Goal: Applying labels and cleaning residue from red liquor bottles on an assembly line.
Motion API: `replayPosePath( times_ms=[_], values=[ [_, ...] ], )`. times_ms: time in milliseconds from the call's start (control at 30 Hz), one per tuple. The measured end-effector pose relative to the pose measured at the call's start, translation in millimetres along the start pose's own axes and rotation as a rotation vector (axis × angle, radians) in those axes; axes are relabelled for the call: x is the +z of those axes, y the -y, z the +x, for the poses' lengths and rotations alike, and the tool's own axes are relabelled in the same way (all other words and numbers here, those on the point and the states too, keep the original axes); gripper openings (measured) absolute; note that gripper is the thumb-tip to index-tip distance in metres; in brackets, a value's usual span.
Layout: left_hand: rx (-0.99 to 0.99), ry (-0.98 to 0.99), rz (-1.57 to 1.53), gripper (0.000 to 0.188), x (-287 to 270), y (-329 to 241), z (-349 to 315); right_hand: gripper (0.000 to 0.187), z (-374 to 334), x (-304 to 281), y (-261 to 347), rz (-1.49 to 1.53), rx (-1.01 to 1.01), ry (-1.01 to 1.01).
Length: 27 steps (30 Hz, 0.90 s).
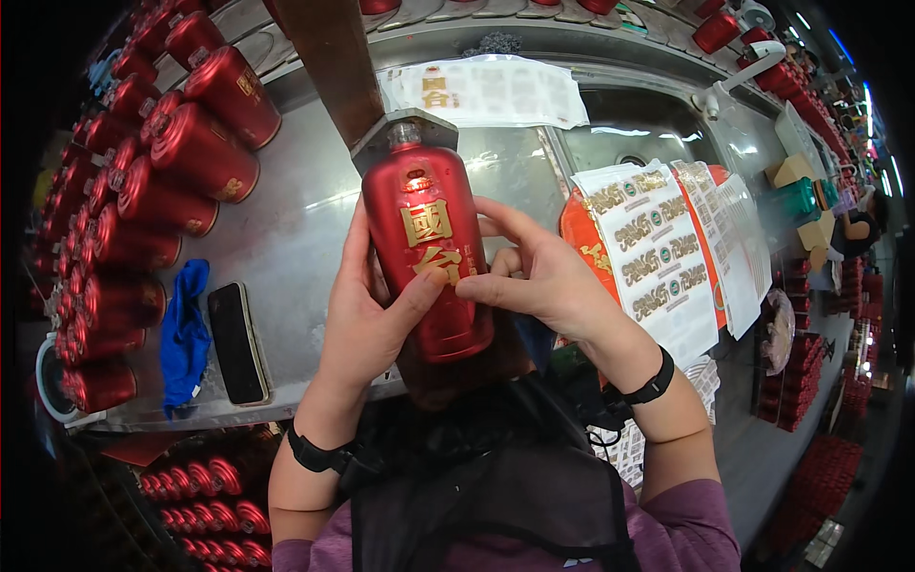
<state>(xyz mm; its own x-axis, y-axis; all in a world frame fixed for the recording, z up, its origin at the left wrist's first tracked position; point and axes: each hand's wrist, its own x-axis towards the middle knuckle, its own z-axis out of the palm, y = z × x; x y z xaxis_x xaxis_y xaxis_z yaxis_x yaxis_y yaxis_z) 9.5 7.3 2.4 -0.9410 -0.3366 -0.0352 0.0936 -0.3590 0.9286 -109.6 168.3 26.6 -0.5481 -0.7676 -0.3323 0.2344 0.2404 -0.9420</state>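
Observation:
A red metallic bottle (416,195) with raised gold characters lies face up before me. Its clear neck points away and meets a dark angular holder (367,143) at the end of a brown beam. My left hand (367,310) wraps the bottle's left side, with the thumb pressing on the lower gold character. From the right side, my right hand (538,272) grips the bottle; its thumb rests on the front beside the lettering and some fingers are curled. Whether a small decal piece is under the thumbs, I cannot tell.
Several red bottles (205,148) crowd the left side. A blue cloth (186,329) and a phone (238,343) lie on the metal bench (295,257). Printed decal sheets (658,253) sit at right, another sheet (486,91) beyond the bottle. A sink (634,124) with a white faucet (739,76) stands behind.

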Motion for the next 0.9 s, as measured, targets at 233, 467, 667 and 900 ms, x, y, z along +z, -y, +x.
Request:
replayPosePath(
  times_ms=[233, 467, 667, 900],
  values=[
    [-0.015, -0.015, 0.011, 0.087, 2, -1, 1, 0.077, 13, 1, -12, 0.176, -0.015, -0.023],
    [-0.014, 0.001, -0.018, 0.088, 1, 0, 1, 0.078, 12, 1, -10, 0.162, -0.051, 0.011],
    [-0.015, 0.005, -0.022, 0.089, 1, -1, 0, 0.082, 10, 1, -9, 0.232, -0.03, 0.018],
    [-0.015, 0.021, -0.024, 0.09, -1, 1, 0, 0.082, 9, 0, -6, 0.242, -0.026, 0.03]
  ],
)
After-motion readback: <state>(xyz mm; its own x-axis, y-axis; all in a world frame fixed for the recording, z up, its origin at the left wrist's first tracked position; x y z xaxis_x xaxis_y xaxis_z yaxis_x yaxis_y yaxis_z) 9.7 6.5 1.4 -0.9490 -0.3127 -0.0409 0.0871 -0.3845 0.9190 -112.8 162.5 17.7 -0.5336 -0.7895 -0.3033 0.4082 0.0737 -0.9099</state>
